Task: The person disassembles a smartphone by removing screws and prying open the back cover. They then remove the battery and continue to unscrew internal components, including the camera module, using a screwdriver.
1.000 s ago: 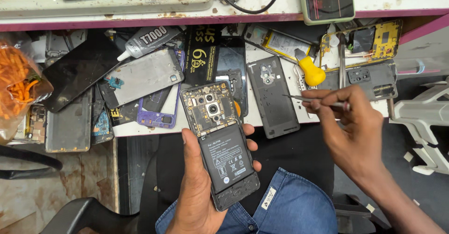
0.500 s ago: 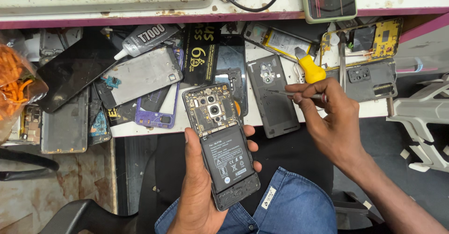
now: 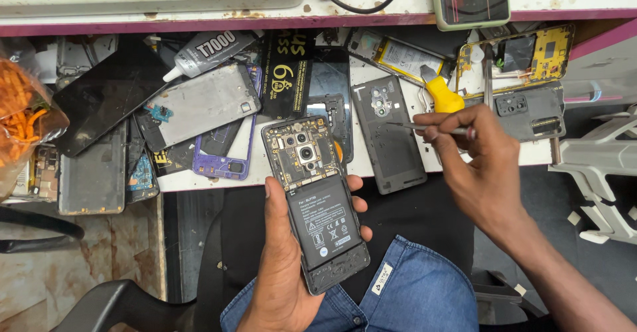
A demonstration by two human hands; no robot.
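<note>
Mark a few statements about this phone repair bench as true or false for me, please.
1. The left hand holds an opened phone with its battery showing. True.
2. The right hand holds a yellow-handled screwdriver. False: it holds thin metal tweezers; the yellow-handled screwdriver lies on the bench.
3. A dark back cover lies on the bench between the held phone and the right hand. True.
4. The tube of glue stands upright. False: it lies on its side among the phone parts.
5. The opened phone lies flat on the bench. False: it is held above the person's lap, its top end over the bench edge.
</note>
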